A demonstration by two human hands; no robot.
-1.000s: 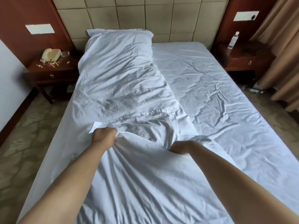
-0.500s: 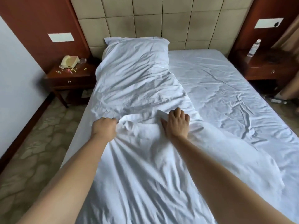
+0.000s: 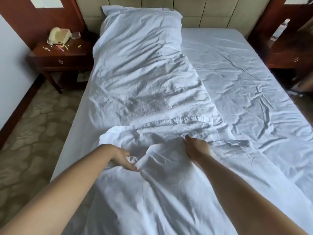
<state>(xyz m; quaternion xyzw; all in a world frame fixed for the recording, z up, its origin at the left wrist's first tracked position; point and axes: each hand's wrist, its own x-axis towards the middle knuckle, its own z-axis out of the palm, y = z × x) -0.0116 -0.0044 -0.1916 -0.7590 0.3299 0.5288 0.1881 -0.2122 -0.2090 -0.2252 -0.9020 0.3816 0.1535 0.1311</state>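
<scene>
Reaching forward over the bed [image 3: 245, 78], the person had both bare arms stretched onto the crumpled white cloth bedcover [image 3: 152, 200]. That cover ran in a long strip down the left half of the mattress, from the plump white pillow [image 3: 142, 26] at the padded beige headboard [image 3: 205, 12] to the near edge, where it lay bunched in soft ridges between the two hands.

The left hand [image 3: 122, 157] lay low on the cover with its fingers nearly straight and pointing inward. A small fold of cloth was gathered between thumb and fingers, but through the blur I could not tell whether it was pinched or only touched. The right hand [image 3: 197, 148] rested on the cover just beyond a raised ridge, fingers stretched out flat and pressing the cloth, with nothing gripped.

The right half of the bed showed only the wrinkled white fitted sheet. On the dark wooden bedside counter [image 3: 67, 55] to the left sat a cream telephone [image 3: 59, 36] with small coloured scraps [image 3: 62, 46] scattered just in front of it. A clear plastic bottle [image 3: 279, 30] stood at the far right, blurred.
</scene>
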